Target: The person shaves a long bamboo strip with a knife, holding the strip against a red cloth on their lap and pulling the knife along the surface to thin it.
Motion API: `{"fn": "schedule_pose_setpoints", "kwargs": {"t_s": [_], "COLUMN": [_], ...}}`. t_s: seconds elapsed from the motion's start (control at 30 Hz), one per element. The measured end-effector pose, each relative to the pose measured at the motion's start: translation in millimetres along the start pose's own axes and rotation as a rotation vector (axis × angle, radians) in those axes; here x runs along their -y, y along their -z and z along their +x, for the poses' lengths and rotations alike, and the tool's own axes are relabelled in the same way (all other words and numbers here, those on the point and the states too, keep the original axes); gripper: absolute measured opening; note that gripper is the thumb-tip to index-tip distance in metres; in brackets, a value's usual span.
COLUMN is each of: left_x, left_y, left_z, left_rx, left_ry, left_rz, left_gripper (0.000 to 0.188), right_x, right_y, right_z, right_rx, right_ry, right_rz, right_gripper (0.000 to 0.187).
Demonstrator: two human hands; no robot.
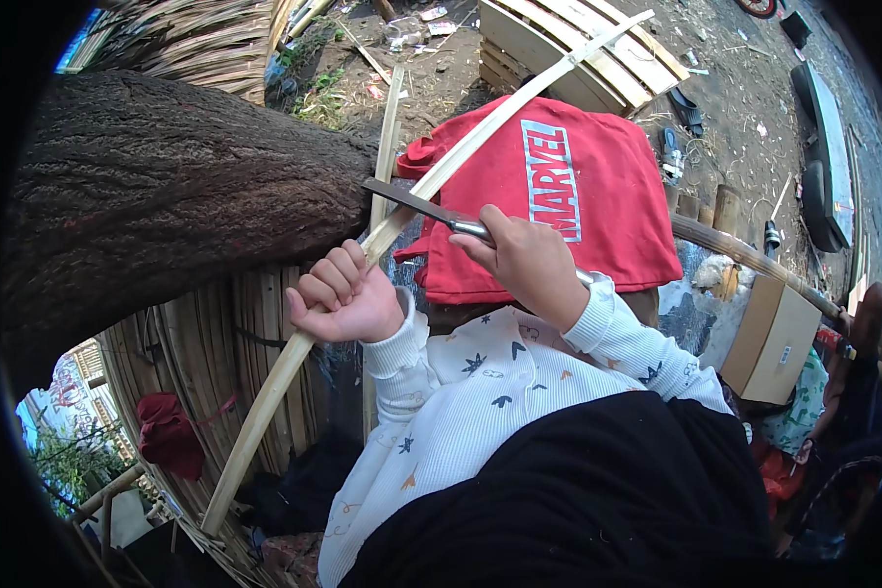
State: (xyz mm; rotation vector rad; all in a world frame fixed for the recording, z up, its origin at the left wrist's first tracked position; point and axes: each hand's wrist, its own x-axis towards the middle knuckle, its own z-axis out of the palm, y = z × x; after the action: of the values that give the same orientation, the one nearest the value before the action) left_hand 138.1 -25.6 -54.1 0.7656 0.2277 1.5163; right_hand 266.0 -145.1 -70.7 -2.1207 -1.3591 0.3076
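Note:
A long pale strip of split bamboo or wood (260, 416) runs slantwise from the lower left to the upper right. My left hand (343, 299) is closed round it a little below its middle, knuckles up. Just above that fist, the dark blade of a knife (397, 194) lies across the strip, apparently touching it. My right hand (534, 263) grips the knife's shiny metal handle, whose end shows beside the wrist. Beneath the strip and knife is a red cloth with a printed panel (617, 176). A second pale strip (388, 137) stands behind the first.
A thick tree trunk (186, 186) reaches in close on the left. A slatted wooden crate (578, 49) lies ahead. On the right are a bamboo pole (735, 250), a cardboard box (772, 341) and a sandal (671, 152). Bundled dry stalks (191, 343) stand at lower left.

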Motion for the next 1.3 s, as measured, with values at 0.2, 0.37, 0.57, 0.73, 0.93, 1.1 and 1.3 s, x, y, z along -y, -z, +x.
{"fn": "schedule_pose_setpoints", "kwargs": {"t_s": [0.2, 0.37, 0.57, 0.73, 0.93, 1.1, 1.3], "left_x": [2.4, 4.4, 15.4, 23.7, -4.7, -64.2, -88.4], "left_y": [3.7, 3.8, 29.1, 26.6, 65.9, 107.6, 108.0], "left_z": [1.0, 1.7, -7.1, -34.1, -51.6, -51.0, -32.6], "left_rx": [-0.037, -0.042, -0.056, -0.234, 0.191, 0.286, 0.042], "left_ry": [-0.003, -0.002, 0.027, 0.238, 0.514, 1.013, 0.873], "left_rz": [0.004, 0.019, -0.005, 0.153, 0.452, 0.895, 0.415], "left_gripper": [0.046, 0.046, 0.045, 0.046, 0.081, 0.064, 0.054], "right_x": [0.7, -0.7, -0.8, -13.2, -24.7, -33.3, -38.5], "right_y": [-8.8, -12.7, -0.2, 0.0, -1.0, 4.6, 9.8], "right_z": [0.2, 0.9, 5.9, 0.3, -0.5, 4.2, 6.2], "right_rx": [-0.069, -0.07, 0.098, 0.154, 0.127, 0.131, 0.138], "right_ry": [0.013, 0.003, -0.103, -0.14, -0.211, -0.285, -0.324], "right_rz": [-0.047, -0.043, -0.025, 0.001, 0.044, 0.086, 0.152], "right_gripper": [0.039, 0.039, 0.04, 0.042, 0.045, 0.046, 0.047]}}
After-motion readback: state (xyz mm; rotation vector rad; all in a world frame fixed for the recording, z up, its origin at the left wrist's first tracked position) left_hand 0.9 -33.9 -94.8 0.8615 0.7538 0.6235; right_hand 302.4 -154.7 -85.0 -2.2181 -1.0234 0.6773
